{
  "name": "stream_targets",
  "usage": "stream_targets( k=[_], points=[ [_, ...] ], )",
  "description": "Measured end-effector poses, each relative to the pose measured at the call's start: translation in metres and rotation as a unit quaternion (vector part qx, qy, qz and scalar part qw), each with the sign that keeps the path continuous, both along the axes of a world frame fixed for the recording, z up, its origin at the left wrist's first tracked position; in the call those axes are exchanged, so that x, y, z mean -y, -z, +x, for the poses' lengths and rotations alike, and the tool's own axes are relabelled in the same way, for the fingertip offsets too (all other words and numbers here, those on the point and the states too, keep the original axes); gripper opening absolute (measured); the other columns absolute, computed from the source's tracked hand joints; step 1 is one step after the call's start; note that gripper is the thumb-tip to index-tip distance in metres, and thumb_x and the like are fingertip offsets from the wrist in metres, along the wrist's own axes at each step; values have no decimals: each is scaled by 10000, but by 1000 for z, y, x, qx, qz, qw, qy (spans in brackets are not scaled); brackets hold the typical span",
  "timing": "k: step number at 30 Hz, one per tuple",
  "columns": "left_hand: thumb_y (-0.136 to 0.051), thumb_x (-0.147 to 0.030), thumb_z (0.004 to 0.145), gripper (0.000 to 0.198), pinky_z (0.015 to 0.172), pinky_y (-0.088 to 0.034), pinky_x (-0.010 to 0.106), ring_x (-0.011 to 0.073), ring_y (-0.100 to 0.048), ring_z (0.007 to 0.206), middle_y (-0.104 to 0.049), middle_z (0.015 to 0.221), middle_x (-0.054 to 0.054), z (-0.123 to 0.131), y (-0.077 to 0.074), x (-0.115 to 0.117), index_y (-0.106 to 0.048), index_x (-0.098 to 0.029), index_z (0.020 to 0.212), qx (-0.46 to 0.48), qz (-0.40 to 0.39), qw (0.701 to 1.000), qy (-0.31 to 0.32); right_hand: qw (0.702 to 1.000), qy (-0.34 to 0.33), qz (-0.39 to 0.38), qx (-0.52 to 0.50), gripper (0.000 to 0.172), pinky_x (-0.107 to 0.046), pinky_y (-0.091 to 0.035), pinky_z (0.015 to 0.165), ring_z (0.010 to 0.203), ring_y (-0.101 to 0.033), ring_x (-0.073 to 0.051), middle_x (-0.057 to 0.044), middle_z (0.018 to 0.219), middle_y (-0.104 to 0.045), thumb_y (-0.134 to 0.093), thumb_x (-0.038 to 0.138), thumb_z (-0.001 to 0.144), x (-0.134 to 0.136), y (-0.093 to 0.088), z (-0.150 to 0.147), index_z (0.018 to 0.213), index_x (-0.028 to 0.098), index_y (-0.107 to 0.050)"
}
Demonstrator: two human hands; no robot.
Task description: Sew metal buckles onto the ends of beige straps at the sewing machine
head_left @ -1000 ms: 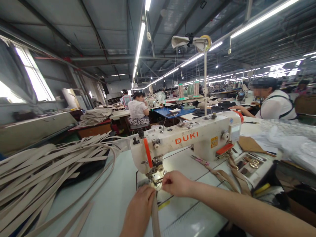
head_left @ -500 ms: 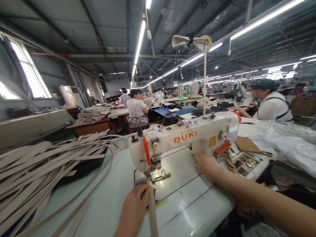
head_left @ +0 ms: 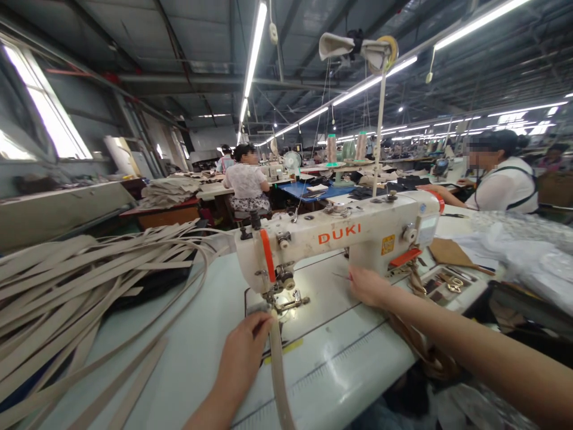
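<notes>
My left hand pinches a beige fabric strip just in front of the presser foot of a white sewing machine. From those fingers the strip hangs down towards me over the pale table. Under the machine's arm, to the right of the needle, my right hand is closed around a thin, pointed metal tool. The tool's tip points left, and its rear part is hidden in my fingers.
Many loose beige strips lie heaped on the left, some trailing across the table. A small tray with scissors is at right, near white plastic wrapping. A co-worker sits beyond.
My right hand has moved slightly left, and the thin tool in it now shows clearly. My left hand still pinches the strip. The view has shifted a little.
</notes>
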State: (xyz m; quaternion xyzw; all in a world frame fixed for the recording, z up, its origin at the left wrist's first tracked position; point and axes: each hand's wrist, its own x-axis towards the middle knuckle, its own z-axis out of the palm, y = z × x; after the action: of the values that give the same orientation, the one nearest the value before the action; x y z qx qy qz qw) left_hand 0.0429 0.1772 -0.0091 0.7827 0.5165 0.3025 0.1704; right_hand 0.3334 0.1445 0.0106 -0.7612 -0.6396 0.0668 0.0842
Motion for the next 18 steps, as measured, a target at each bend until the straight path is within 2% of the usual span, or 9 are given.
stream_targets(
  k=[6, 9, 12, 15, 18],
  points=[
    [-479, -339, 768, 232, 683, -517, 299, 211, -685, 721, -749, 789, 2, 3, -3, 0, -689, -241, 761, 3, -16, 1000, -7, 996, -81, 26, -17, 283, -292, -338, 674, 803, -602, -205, -84, 903, -664, -337, 139, 861, 16, -5, -26, 1130, 139, -426],
    [-472, -357, 777, 248, 658, -517, 295, 208, -677, 692, -741, 763, 6, 3, -2, -1, -688, -236, 757, 3, -16, 1000, -8, 987, -151, 49, -16, 219, -300, -331, 665, 788, -610, -211, -78, 897, -672, -338, 268, 923, 22, -1, -44, 1069, 159, -459],
    [-461, -366, 785, 262, 696, -522, 317, 215, -669, 725, -728, 780, 18, 2, 1, -3, -683, -228, 761, 2, -6, 1000, -8, 976, -209, 63, -10, 323, -302, -344, 655, 795, -616, -207, -77, 906, -668, -282, 412, 970, 23, 3, -61, 964, 172, -498],
    [-463, -383, 785, 267, 788, -517, 348, 226, -649, 803, -706, 815, 34, 1, 3, -5, -673, -230, 723, 7, 21, 1000, 4, 965, -251, 70, 13, 356, -303, -367, 658, 806, -620, -204, -73, 907, -662, -247, 401, 986, 19, 6, -76, 947, 167, -512],
    [-464, -408, 787, 286, 814, -515, 360, 228, -631, 806, -677, 808, 42, 0, 4, -6, -665, -237, 679, 19, 55, 998, 18, 956, -279, 77, 45, 380, -306, -397, 669, 816, -624, -209, -79, 930, -658, -246, 414, 986, 12, 6, -86, 955, 160, -527]
  ],
)
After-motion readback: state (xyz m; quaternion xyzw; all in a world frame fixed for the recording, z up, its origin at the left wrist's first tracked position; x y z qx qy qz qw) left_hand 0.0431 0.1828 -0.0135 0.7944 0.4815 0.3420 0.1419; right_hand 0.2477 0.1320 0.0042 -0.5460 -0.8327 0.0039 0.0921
